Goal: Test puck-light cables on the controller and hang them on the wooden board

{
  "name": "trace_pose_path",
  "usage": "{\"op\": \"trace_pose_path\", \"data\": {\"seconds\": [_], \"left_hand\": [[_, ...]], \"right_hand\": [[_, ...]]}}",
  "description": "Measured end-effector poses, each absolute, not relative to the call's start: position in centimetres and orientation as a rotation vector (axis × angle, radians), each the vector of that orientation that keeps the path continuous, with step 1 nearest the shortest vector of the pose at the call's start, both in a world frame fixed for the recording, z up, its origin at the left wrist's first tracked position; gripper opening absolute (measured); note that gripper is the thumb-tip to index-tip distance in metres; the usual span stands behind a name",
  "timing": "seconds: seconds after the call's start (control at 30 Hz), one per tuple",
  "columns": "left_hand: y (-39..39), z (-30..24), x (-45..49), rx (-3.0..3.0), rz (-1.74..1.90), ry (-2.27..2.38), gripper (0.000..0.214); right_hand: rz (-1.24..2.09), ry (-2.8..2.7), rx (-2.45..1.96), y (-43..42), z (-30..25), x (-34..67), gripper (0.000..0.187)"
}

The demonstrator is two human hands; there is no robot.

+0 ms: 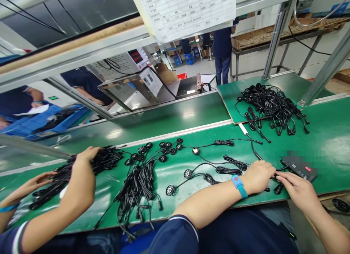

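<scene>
My left hand (259, 176), with a blue band on its wrist, is closed near the front edge of the green bench (332, 155). Its fingertips meet those of my right hand (299, 190) at a small black cable connector (275, 175), mostly hidden by the fingers. Just below hangs another black plug (278, 188). Beyond the hands is a flat black box (299, 167) with a red label and cables at its left side. Left of my arm lie cables with round heads (171, 190) and tied black coils (229, 170).
A large heap of black cables (270, 104) sits on a raised green board at the back right. Bundled cables (139, 181) lie left of my arm. A co-worker's hands (89, 154) touch another cable pile (109, 157) at the far left. Metal posts (279, 39) frame the bench.
</scene>
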State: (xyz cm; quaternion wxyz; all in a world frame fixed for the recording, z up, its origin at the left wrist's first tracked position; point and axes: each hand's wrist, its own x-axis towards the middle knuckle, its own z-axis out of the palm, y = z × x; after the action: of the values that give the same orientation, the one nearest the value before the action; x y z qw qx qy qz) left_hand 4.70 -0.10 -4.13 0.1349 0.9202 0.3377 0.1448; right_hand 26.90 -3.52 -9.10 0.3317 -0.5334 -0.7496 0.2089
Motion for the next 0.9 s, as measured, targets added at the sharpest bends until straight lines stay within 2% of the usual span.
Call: {"op": "trace_pose_path", "data": {"seconds": [0.17, 0.3, 0.43, 0.53, 0.6, 0.73, 0.9], "left_hand": [[-0.4, -2.7, 4.4, 2.601, 0.400, 0.992, 0.020], [-1.3, 0.5, -0.4, 2.553, 0.492, 1.171, 0.022], [-0.4, 1.2, -10.9, 2.453, 0.648, 1.731, 0.044], [0.4, 0.4, -18.6, 2.259, 0.494, 2.190, 0.068], [0.3, -0.1, -22.1, 2.098, 0.409, 2.248, 0.079], [-0.5, -0.9, -24.5, 1.819, 0.339, 2.116, 0.075], [-0.2, -1.9, -24.6, 1.698, 0.511, 2.074, 0.062]], "right_hand": [[0.584, -1.951, -1.347, -3.5, -7.6, 25.7, 0.039], [0.512, -1.823, -1.331, -5.4, -5.7, 24.5, 0.033], [0.251, -1.606, -1.436, -7.4, -5.4, 25.2, 0.023], [0.032, -1.549, -1.523, -8.1, -6.3, 26.6, 0.021], [-0.025, -1.567, -1.567, -8.2, -7.1, 27.2, 0.025], [-0.037, -1.611, -1.604, -8.2, -8.1, 27.5, 0.028], [-0.080, -1.635, -1.602, -8.2, -8.2, 27.7, 0.029]]}}
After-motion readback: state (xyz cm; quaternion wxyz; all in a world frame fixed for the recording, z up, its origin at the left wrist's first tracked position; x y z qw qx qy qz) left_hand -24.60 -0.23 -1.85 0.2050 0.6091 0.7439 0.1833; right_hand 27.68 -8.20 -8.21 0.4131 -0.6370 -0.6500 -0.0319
